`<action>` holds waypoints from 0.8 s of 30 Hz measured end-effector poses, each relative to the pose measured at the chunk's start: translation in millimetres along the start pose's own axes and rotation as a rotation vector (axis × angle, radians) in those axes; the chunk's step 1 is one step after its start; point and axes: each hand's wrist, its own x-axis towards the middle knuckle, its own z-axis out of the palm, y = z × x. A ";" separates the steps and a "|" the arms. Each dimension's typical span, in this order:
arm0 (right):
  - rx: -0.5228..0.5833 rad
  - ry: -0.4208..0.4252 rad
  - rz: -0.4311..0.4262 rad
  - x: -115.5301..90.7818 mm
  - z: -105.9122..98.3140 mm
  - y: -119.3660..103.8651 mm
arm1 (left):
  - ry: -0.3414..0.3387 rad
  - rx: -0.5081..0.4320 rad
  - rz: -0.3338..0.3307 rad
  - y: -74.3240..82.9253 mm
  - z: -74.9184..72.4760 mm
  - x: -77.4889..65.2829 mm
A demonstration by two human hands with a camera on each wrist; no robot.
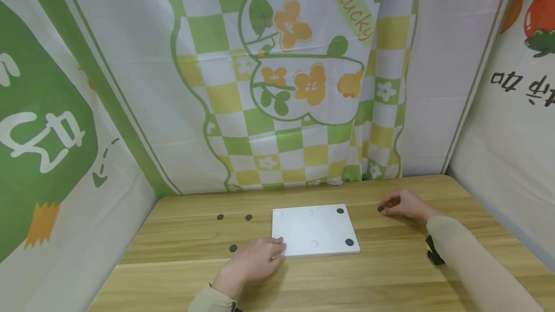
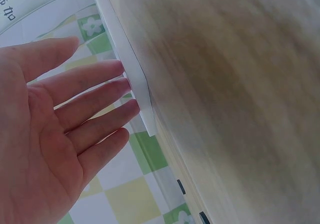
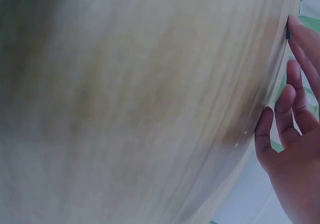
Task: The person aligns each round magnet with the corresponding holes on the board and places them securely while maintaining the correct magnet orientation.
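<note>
A white rectangular board (image 1: 310, 227) with shallow round recesses lies on the table. Two black discs sit on its right side, one near the back corner (image 1: 340, 211) and one near the front corner (image 1: 349, 242). My left hand (image 1: 256, 260) touches the board's front left corner; in the left wrist view its fingers (image 2: 95, 102) are extended against the board's edge. To the right of the board, my right hand (image 1: 405, 203) pinches a small black disc (image 1: 380, 209) at the tabletop. That disc shows only as a dark sliver (image 3: 288, 33) in the right wrist view.
Three more black discs lie left of the board: one at the far left (image 1: 220, 216), one closer to the board (image 1: 248, 217), and one near the left hand (image 1: 233, 248). The wooden table (image 1: 195, 230) ends at a patterned curtain (image 1: 299, 158) behind.
</note>
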 end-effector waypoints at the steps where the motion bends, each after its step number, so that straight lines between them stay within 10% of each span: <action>1: 0.003 -0.003 0.000 -0.1 0.1 -0.6 | 0.001 0.002 0.000 -0.1 0.5 0.0; 24: -0.017 0.008 -0.004 2.8 1.0 3.3 | 0.001 0.009 -0.005 -0.6 0.8 0.3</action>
